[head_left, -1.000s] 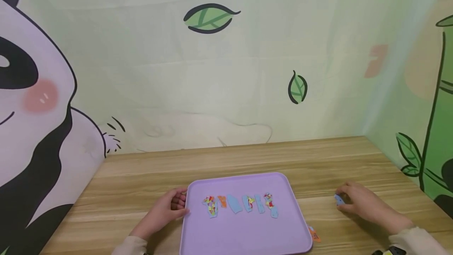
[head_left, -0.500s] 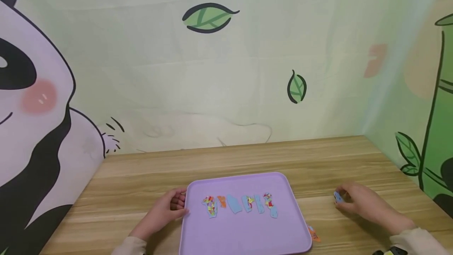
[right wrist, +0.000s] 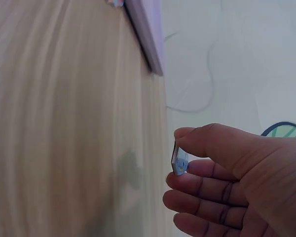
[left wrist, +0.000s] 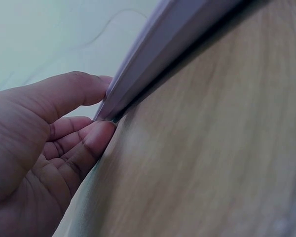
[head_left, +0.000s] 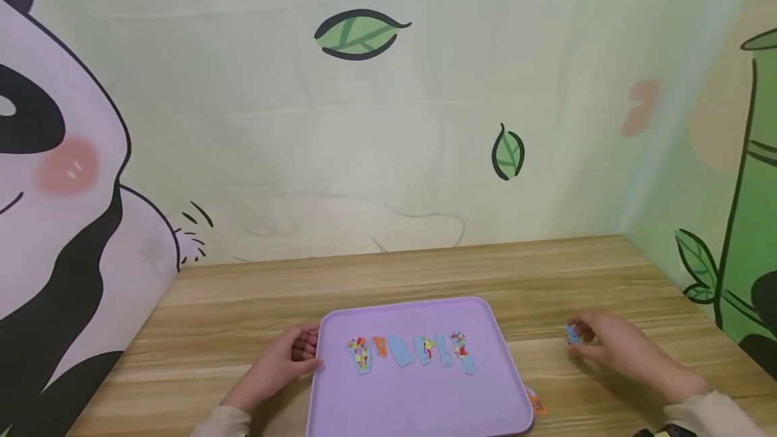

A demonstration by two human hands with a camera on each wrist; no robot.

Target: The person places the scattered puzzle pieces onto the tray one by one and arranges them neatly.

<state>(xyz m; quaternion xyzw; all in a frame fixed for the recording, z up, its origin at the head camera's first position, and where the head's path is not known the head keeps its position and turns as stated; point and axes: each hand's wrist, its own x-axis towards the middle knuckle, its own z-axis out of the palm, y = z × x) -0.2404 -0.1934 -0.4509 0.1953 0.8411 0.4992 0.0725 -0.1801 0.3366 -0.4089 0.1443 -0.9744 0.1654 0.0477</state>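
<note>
My left hand (head_left: 276, 366) grips the left rim of a purple tray (head_left: 419, 400). In the left wrist view its thumb lies against the rim (left wrist: 133, 69) and a fingertip is at the underside. Off the tray's right side, my right hand (head_left: 628, 355) pinches a small light-blue puzzle piece (head_left: 572, 334) between thumb and fingers. The right wrist view shows that puzzle piece (right wrist: 179, 162) edge-on, partly covered by the thumb. Several irregular flat pieces lie in a row on the tray, among them a plain blue piece (head_left: 400, 350) and an orange piece (head_left: 380, 346).
An orange printed piece (head_left: 537, 402) sticks out by the tray's lower right edge, on the wooden table (head_left: 291, 288). Behind the table hangs a pale green backdrop (head_left: 243, 120) with a panda and leaves. It also runs along the right side.
My right hand has shifted slightly left toward the tray with the light-blue puzzle piece. The left hand stays at the tray's rim, and the row of pieces is unchanged.
</note>
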